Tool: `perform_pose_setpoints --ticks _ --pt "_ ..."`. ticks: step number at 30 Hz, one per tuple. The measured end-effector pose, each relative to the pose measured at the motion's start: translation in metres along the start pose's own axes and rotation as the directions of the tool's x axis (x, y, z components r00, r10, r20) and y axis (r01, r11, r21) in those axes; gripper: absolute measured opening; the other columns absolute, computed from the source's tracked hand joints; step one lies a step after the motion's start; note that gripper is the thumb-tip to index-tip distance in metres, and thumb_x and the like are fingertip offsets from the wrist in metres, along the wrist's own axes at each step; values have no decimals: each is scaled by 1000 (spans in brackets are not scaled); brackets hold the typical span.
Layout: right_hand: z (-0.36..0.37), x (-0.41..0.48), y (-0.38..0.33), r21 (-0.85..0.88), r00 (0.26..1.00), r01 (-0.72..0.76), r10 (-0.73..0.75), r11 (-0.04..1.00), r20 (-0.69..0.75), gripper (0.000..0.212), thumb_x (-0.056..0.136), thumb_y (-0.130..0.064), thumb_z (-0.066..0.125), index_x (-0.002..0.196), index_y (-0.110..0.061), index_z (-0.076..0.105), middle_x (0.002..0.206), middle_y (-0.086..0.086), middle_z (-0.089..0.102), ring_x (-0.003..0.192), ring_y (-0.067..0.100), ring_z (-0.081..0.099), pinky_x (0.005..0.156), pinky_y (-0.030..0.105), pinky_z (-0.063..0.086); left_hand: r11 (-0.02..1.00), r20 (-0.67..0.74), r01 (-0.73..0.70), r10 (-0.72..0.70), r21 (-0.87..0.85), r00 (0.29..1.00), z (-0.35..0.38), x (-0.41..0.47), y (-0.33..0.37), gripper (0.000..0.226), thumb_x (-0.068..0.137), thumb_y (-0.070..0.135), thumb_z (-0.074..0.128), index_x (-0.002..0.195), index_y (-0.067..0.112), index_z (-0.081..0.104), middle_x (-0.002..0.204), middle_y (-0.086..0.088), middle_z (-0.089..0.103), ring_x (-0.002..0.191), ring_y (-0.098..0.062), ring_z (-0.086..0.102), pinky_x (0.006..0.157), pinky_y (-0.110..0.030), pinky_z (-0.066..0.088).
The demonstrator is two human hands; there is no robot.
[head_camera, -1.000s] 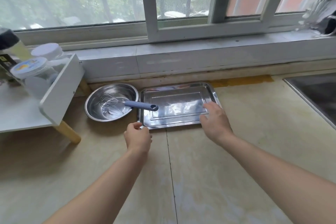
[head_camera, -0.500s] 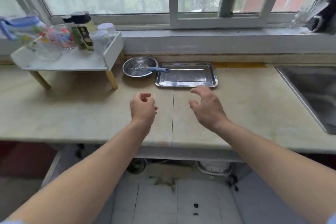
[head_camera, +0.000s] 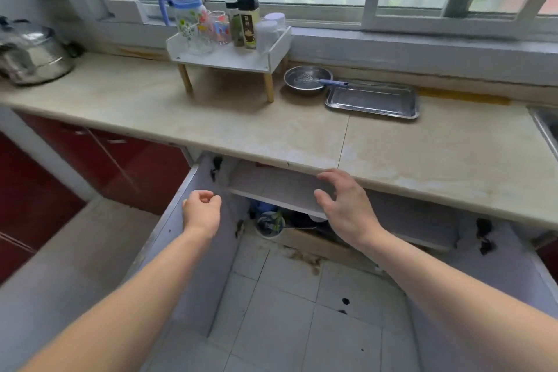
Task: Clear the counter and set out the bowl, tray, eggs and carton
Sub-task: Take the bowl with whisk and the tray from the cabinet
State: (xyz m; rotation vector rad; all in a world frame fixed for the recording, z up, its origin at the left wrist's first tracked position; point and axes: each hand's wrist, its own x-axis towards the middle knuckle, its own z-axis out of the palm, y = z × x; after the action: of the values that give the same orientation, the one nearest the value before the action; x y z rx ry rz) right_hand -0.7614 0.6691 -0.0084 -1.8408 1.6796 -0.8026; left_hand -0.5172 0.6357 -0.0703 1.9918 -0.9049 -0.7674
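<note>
Reaching below the bench (head_camera: 271, 133), I hold my left hand (head_camera: 201, 209) loosely curled, right hand (head_camera: 344, 205) spread and empty; bowl (head_camera: 307, 80) and tray (head_camera: 373, 100) sit far, eggs presumably next.

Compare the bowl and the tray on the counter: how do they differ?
The bowl is round and deep; the tray is rectangular and shallow. The bowl holds a whisk whose blue handle reaches over the tray's corner; the tray itself lies bare. Both are shiny metal, side by side near the window wall.
</note>
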Motion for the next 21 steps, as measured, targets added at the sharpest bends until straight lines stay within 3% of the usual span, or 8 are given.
perform_pose_setpoints --ticks 6,9,11,15,19,21 --pt "89 2 -34 23 991 27 -30 999 132 36 94 -24 50 130 -16 50 136 -3 49 124 10 44 93 10 24 981 -74 107 -96 161 993 -54 38 -76 26 87 16 53 111 7 58 126 -13 51 85 -28 53 81 -33 45" --pt "140 6 -52 28 978 29 -34 999 206 37 93 -23 52 129 -15 51 134 -2 51 120 13 48 97 16 31 952 -48 114 -105 284 993 -75 59 -114 29 88 19 53 114 7 57 133 -14 45 105 -33 55 96 -39 45" --pt "167 8 -61 31 970 29 -36 999 242 37 93 -23 53 129 -14 52 134 -1 52 121 15 48 101 21 33 937 -13 119 -122 329 992 -85 74 -135 29 88 20 53 113 7 59 133 -14 46 109 -34 56 99 -42 44" --pt "212 15 -74 28 953 19 -27 999 302 38 93 -22 53 130 -14 51 135 -1 51 118 15 51 101 23 36 938 52 201 -224 282 973 -101 99 -165 25 87 19 55 108 7 63 118 -12 60 101 -31 59 90 -35 48" --pt "231 21 -75 26 952 -21 12 999 305 38 93 -22 53 130 -15 51 134 -2 52 118 14 51 101 23 36 956 154 233 -261 178 953 -106 107 -180 24 89 12 54 109 4 65 104 -10 63 90 -21 52 62 -24 40" --pt "236 23 -73 21 952 -43 34 999 305 38 93 -23 53 130 -15 51 134 -2 52 119 14 51 101 23 36 960 171 236 -261 149 950 -106 111 -181 22 89 10 54 106 3 66 97 -8 60 86 -21 51 56 -22 37"
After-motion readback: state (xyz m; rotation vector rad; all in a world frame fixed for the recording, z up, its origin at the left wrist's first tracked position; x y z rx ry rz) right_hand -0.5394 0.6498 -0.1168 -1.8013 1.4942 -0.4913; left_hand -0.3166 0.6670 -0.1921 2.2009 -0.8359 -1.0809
